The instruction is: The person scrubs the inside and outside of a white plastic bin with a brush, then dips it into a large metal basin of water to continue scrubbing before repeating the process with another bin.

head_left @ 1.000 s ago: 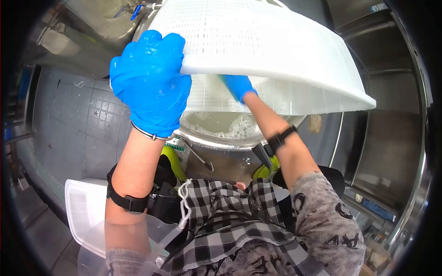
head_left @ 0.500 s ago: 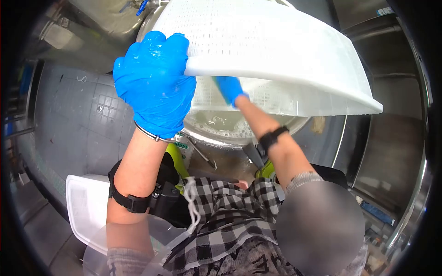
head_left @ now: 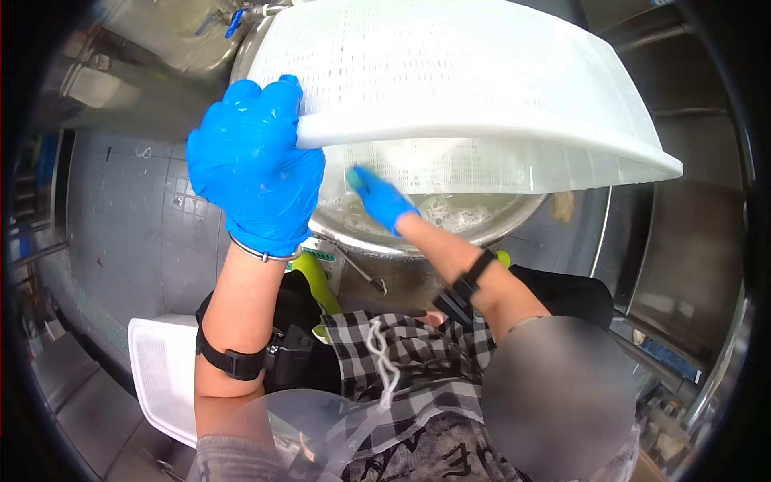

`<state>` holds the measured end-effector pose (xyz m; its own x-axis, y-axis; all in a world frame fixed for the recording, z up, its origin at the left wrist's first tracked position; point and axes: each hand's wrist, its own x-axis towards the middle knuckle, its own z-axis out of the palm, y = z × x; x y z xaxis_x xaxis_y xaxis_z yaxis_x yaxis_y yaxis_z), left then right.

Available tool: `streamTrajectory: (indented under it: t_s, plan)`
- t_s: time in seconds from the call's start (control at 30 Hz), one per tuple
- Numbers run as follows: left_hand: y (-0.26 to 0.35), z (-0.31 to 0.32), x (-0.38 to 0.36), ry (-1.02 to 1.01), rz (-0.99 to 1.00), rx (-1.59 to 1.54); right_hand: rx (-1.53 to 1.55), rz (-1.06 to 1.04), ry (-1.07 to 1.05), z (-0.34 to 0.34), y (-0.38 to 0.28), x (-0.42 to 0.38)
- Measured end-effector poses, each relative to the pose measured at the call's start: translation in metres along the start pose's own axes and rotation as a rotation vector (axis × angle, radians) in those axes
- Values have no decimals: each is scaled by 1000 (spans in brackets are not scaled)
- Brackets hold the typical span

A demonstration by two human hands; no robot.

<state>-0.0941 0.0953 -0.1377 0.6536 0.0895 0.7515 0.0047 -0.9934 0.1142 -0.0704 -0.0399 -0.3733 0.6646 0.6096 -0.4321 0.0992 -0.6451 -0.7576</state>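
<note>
Low at the far left, below the left forearm, a second white tray (head_left: 161,377) lies near the tiled floor (head_left: 120,233), well apart from either hand. Above it, the left hand (head_left: 253,173), in a blue glove, has its grip closed on the near rim of the big white perforated basket (head_left: 466,80): the fingers curl over the rim's left end and the knuckles face the camera. A black strap (head_left: 231,363) rings that forearm lower down.

The basket is held tilted, its slotted underside toward the camera, stretching from the left grip up and away to the right. Just right of that grip and under the rim, the right hand (head_left: 381,201), also blue-gloved, reaches into the basket's inside. It is pressed against the mesh wall with something greenish (head_left: 353,177) at the fingertips; how tightly this grip is closed cannot be told. A black band (head_left: 472,277) sits on that wrist.

Directly beneath both hands is a round steel tub (head_left: 418,233) with foamy water (head_left: 450,210). To the right of the right hand stand steel panels (head_left: 683,257).
</note>
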Motion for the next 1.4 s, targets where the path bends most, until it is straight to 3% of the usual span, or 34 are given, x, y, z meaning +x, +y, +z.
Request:
streamTrajectory:
  t_s: [0.1,0.13,0.17,0.2,0.23,0.3,0.33,0.43,0.5,0.6,0.63,0.7,0.87,0.93,1.03,1.07,1.1,1.13,1.17,1.23,1.3,1.4]
  plan:
    - [3,4,-1,-16,-4,3,-60,121,-135,-26,-16,-4]
    - [4,4,-3,-3,-5,-17,-3,1,68,-24,-9,18]
    - [5,5,-4,-8,-1,-17,-118,-45,51,-30,0,60]
    - [6,5,-4,-28,-5,-5,-317,43,-124,-41,-2,87]
    - [5,3,-4,-48,-11,9,-317,41,-127,-30,13,91]
    - [0,4,-4,-34,-5,-24,-151,-163,110,-4,38,90]
    - [-1,5,-4,-10,-2,-60,97,87,85,-13,5,35]
    - [0,5,-4,-35,-10,-4,18,40,10,-16,27,-20]
    - [-2,7,-3,-43,0,-2,-31,146,-167,-46,23,-42]
    - [-10,9,-2,-59,-8,17,39,104,-37,-96,48,-43]
    - [-10,9,-2,-75,-11,15,36,108,-36,-99,51,-48]
    - [-10,11,2,-53,-22,3,-225,108,-339,-103,52,-52]
    - [-11,15,9,-63,-45,-27,-367,101,-376,-88,58,-42]
    - [-10,16,10,-78,-69,28,-348,163,-334,-108,34,-51]
    - [-11,18,12,-33,-12,14,-138,78,-36,-162,30,-38]
    - [-10,18,13,-32,-12,10,-47,226,9,-184,19,-28]
    - [-10,19,15,7,6,-9,-121,297,67,-208,21,-15]
    - [-10,19,15,47,24,-26,27,322,179,-221,37,-3]
    - [-10,18,14,48,25,-27,28,322,181,-220,61,3]
    - [-10,15,11,-16,-17,-50,138,319,429,-211,93,6]
    - [-14,15,13,-5,-2,-42,-43,268,381,-200,98,-14]
    - [-17,14,14,4,4,-14,66,317,413,-155,123,-69]
